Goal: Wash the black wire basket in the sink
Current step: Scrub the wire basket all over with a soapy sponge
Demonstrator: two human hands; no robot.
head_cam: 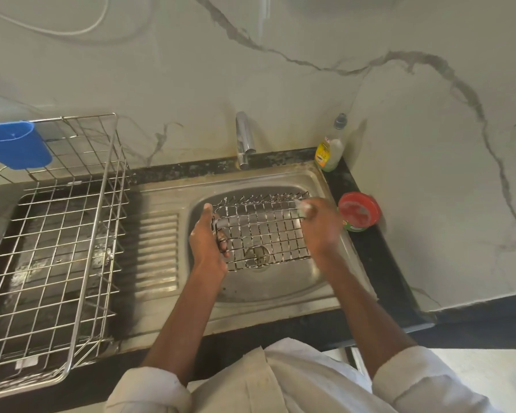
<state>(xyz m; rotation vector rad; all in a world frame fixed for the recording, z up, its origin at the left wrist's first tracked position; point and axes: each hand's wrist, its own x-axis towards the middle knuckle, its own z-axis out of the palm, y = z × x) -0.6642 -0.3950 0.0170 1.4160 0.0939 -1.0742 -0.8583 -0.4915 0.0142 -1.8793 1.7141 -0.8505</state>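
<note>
The black wire basket [261, 231] with square holes was inside the shiny steel sink [319, 180], held up between the 2 hands. The left hand [207, 244] gripped the basket's left edge, with its fingers curled through the wires and its thumb pointing up. The right hand [320, 226] was at the basket's top right corner. Its fingers were bent around a small pale scrubbing pad [304, 208] that pressed on the wires. That pad was blurry, so what kind it was could not be told.

Past the hands, a silver tap [244, 138] stood at the back of the sink. Just to the right of the right hand sat a round tub with a red lid [359, 211] on the dark counter [379, 257]. Behind the tub stood a clear soap bottle with a yellow label [331, 147]. Far to the left of the left hand was a big silver wire dish rack [57, 239], with a blue plastic cup holder [15, 147] hung on its back rim. Both sleeves [423, 383] were white and rolled up.
</note>
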